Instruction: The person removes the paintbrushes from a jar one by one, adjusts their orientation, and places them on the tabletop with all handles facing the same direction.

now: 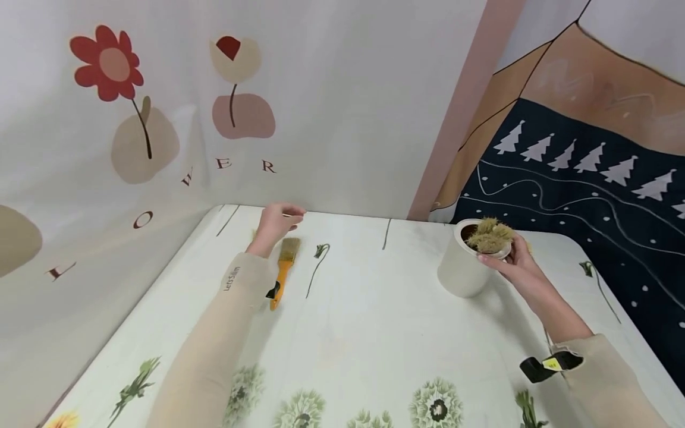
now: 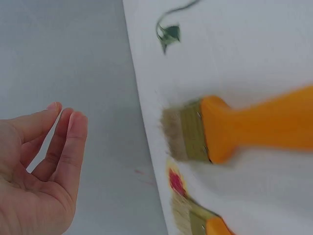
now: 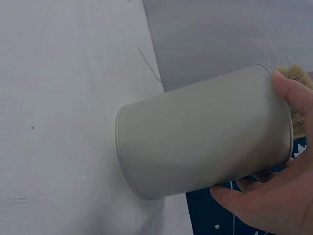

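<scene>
My right hand (image 1: 516, 261) grips a cream-coloured cylindrical pot (image 1: 462, 270) near its rim, thumb on one side and fingers round the other. Bristly brush heads (image 1: 489, 236) stick up out of the pot; their handles are hidden inside. In the right wrist view the pot (image 3: 205, 134) looks tilted over the table. My left hand (image 1: 275, 224) is in the air near the table's far edge, thumb and fingertips close together with nothing between them. Beside it lies a flat paintbrush (image 1: 283, 270) with an orange handle. A second paintbrush (image 2: 198, 218) shows partly in the left wrist view.
The white table cover (image 1: 364, 315) carries printed flowers and stems. A pale curtain (image 1: 342, 107) with flower prints hangs behind the far edge, and a dark cloth with white trees (image 1: 588, 160) hangs at the right. Black wrist devices (image 1: 551, 365) sit by the sleeves.
</scene>
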Motion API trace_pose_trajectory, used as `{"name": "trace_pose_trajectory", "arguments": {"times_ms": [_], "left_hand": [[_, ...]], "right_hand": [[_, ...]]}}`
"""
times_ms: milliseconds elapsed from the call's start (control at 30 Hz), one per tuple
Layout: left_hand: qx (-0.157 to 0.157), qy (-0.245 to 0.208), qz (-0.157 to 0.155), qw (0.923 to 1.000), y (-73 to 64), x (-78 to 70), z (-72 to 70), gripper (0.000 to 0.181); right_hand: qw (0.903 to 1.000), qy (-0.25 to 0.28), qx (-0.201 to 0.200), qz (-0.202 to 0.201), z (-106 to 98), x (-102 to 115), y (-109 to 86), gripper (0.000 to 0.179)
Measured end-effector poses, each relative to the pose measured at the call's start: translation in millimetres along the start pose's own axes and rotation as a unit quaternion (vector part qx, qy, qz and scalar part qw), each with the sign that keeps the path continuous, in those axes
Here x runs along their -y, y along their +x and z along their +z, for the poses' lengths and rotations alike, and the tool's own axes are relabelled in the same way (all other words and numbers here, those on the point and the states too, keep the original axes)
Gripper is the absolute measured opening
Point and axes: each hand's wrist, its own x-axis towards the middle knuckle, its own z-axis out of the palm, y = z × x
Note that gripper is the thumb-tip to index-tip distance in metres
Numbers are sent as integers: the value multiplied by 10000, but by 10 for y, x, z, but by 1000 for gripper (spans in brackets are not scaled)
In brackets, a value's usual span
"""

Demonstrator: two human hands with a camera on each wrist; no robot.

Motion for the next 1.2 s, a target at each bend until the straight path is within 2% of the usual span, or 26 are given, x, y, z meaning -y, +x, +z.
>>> {"name": "trace_pose_trajectory", "arguments": {"times_ms": [300, 600, 1000, 1200], "left_hand": [[122, -288, 358, 9989, 33, -264, 290, 22], [274, -562, 578, 9964, -14, -532, 593, 21], [504, -1182, 1165, 9848, -89, -923, 1047, 20], [689, -1263, 1303, 9810, -161, -1057, 1269, 22]], "right_hand": [[9999, -103, -3, -62, -7, -13, -41, 101], [9998, -143, -30, -129, -15, -45, -48, 102], [9987, -272, -60, -420, -33, -23, -33, 101], [9957, -751, 59, -547, -91, -20, -45, 98]]}}
